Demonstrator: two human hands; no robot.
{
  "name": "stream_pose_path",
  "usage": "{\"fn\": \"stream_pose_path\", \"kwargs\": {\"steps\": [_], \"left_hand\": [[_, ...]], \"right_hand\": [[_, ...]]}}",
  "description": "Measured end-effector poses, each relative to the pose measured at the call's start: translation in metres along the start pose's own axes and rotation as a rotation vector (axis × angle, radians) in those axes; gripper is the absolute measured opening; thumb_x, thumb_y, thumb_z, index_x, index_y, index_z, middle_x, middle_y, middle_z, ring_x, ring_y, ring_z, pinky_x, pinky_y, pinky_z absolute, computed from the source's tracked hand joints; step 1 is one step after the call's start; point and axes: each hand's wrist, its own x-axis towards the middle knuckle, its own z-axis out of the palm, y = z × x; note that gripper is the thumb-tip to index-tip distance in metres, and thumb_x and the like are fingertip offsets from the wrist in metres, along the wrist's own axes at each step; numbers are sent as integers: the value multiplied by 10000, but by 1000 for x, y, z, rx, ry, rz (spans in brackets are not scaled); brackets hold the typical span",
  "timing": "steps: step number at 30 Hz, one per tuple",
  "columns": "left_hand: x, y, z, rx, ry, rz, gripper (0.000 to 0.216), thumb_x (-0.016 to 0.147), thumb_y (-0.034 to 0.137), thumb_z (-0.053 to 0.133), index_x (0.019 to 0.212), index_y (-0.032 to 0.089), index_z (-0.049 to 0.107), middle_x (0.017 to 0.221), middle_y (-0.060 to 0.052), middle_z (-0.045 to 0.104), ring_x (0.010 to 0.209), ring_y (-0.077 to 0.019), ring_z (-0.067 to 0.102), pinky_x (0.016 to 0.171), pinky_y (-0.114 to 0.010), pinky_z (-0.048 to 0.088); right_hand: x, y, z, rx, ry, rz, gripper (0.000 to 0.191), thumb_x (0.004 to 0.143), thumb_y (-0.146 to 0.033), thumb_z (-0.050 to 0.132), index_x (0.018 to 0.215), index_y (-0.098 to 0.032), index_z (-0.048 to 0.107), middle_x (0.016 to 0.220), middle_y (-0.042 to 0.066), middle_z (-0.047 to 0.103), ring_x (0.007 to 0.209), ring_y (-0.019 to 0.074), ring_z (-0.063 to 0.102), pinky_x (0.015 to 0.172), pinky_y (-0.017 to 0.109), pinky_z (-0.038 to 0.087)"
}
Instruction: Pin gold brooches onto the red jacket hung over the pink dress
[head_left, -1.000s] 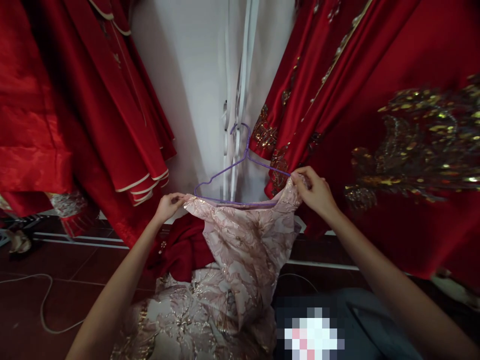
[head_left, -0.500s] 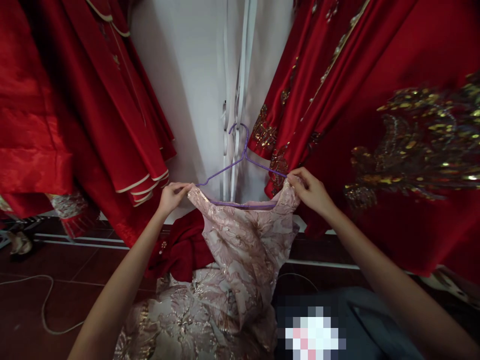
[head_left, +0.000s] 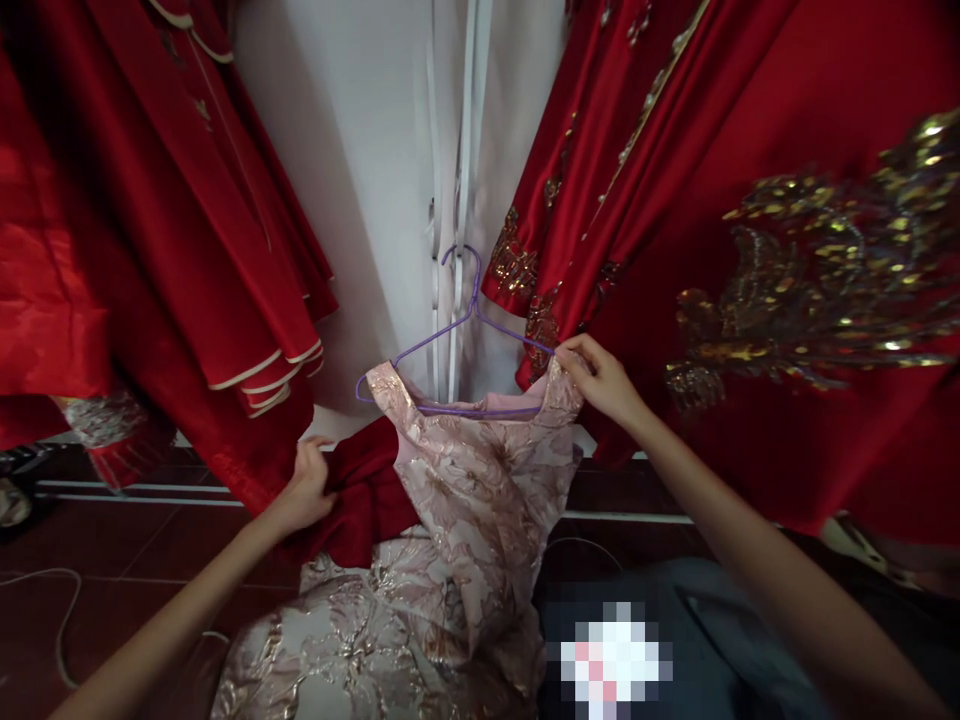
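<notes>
A pale pink sleeveless dress with shiny gold floral brocade hangs on a thin purple hanger. Both shoulders sit over the hanger's arms, and the left hanger end pokes out past the shoulder strap. My right hand pinches the dress's right shoulder together with the hanger there. Off the dress, my left hand is held beside dark red cloth, its fingers loosely bent and nothing seen in them. The lower part of the dress spreads toward me in folds.
Red garments hang on the left, and red gowns with gold sequins on the right. White upright bars stand in the middle before a pale wall. A cable lies on the dark tiled floor.
My left hand has let go of the dress's left shoulder and moved down and left. The left hanger end now shows. My right hand keeps its pinch; the view has shifted slightly.
</notes>
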Motion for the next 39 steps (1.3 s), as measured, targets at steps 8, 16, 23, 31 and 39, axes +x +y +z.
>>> {"fn": "stream_pose_path", "kwargs": {"steps": [8,16,23,31,39], "left_hand": [[39,-5,-42,-262,-164,-347,401,652,560,573,774,180,610,754,-38,654,810,-234,600,766,-332,476],[167,109,-57,-208,119,-69,280,742,414,529,759,147,611,701,-31,622,672,-167,541,646,-263,425],[151,203,-28,-100,185,275,156,837,306,448,905,194,532,724,-12,576,659,-154,517,666,-266,387],[166,155,-49,-359,-144,44,232,783,335,427,686,161,547,648,0,561,640,-149,505,636,-261,419],[163,136,-44,-947,-372,-283,218,672,329,502,768,154,590,675,-19,626,586,-162,574,572,-263,471]], "right_hand": [[2,6,5,50,7,-31,263,823,-477,477,820,-223,543,727,-5,573,666,150,529,633,268,417],[-5,-14,-6,61,-94,-37,233,825,-447,493,846,-222,549,757,6,584,697,163,535,666,285,411],[-7,-40,-17,149,-238,-18,274,816,-476,502,740,-213,497,627,-14,529,576,131,478,568,262,378],[39,-33,28,346,-1076,470,398,703,-562,591,578,-184,581,530,5,544,488,106,452,508,261,388],[64,-60,76,631,-1241,197,304,715,-374,670,951,-182,668,1128,59,610,1056,156,526,855,253,421]]}}
